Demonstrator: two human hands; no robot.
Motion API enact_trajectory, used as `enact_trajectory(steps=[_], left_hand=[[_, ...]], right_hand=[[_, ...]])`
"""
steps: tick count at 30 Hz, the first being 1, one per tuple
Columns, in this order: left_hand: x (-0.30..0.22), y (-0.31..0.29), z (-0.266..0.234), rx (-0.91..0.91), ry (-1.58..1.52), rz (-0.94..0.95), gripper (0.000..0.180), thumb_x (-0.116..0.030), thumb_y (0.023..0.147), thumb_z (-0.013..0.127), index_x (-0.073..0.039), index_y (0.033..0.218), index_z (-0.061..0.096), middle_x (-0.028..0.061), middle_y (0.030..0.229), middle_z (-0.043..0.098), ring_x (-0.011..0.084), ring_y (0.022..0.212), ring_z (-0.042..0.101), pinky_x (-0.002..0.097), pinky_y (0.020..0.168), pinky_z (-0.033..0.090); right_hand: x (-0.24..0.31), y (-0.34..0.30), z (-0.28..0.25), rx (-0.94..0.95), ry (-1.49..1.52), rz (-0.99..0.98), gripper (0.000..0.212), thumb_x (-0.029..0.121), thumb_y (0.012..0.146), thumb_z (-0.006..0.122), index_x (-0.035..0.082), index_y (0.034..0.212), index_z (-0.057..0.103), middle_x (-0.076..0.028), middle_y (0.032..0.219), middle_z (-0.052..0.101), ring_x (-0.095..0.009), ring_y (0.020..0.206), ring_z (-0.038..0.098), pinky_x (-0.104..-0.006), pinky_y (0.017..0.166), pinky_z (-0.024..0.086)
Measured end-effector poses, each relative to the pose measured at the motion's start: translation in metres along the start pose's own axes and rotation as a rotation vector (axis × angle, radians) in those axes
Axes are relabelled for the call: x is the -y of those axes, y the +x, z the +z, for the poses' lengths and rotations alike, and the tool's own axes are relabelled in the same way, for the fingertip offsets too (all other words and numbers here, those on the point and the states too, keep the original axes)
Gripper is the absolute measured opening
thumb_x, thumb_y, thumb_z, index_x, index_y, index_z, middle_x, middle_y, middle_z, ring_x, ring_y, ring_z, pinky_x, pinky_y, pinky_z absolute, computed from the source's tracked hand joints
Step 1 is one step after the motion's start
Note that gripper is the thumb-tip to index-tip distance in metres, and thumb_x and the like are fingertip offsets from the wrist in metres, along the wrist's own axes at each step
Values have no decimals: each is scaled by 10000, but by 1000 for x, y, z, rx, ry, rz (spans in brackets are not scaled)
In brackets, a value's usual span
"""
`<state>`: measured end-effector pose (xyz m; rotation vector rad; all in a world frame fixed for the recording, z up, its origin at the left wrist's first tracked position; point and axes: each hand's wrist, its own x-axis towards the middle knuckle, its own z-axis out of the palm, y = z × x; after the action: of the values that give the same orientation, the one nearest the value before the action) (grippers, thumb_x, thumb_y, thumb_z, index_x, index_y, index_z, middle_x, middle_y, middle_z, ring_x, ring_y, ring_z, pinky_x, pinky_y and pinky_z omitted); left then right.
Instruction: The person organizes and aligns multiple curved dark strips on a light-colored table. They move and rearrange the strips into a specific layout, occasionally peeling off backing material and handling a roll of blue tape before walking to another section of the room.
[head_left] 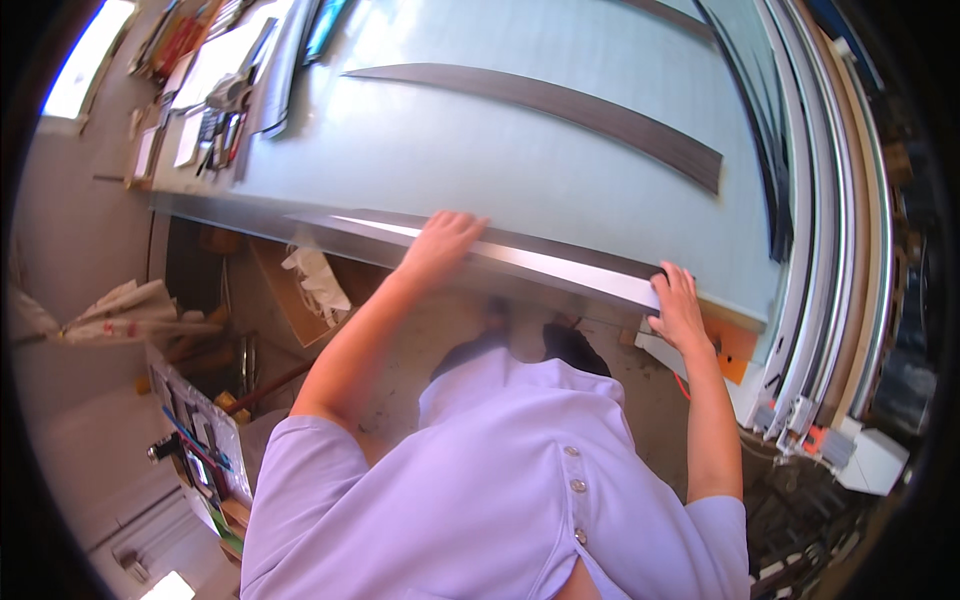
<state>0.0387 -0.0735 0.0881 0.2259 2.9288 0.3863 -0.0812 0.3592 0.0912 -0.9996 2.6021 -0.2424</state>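
A long, narrow strip (570,268), dark grey with a bright white band along it, lies along the near edge of the table. My left hand (446,243) grips it near the middle, fingers bent over its far side and slightly blurred. At the strip's right end, my right hand (680,305) holds it with the fingers curled round the edge and the thumb on the near side. Farther back, a curved dark grey strip (560,103) rests flat on the pale, glossy table top (400,150). The undersides of both hands are hidden.
Tools and papers (215,120) crowd the table's far left. Long metal rails (840,200) run along the right side, with a white machine end piece (872,460) near their front. Black strips (765,150) lie beside the rails. A small tool stand (200,430) is at the lower left.
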Motion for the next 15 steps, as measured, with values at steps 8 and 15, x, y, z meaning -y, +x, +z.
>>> enact_trajectory(steps=[8,15], left_hand=[[1,2,-2,42,-30,-11,899,-29,683,802,-114,1495,426,85,1303,545,304,1254,490,409,1101,395],[-2,2,-9,81,-62,-35,910,-47,703,792,-143,1523,409,86,1360,516,313,1289,465,420,1117,386]], right_hand=[[-2,-1,5,21,2,6,628,65,563,867,70,1096,533,-225,1399,431,-428,1318,416,-511,1116,364],[-5,2,1,30,23,9,577,73,579,810,69,1090,543,-218,1393,446,-426,1321,418,-515,1123,355]])
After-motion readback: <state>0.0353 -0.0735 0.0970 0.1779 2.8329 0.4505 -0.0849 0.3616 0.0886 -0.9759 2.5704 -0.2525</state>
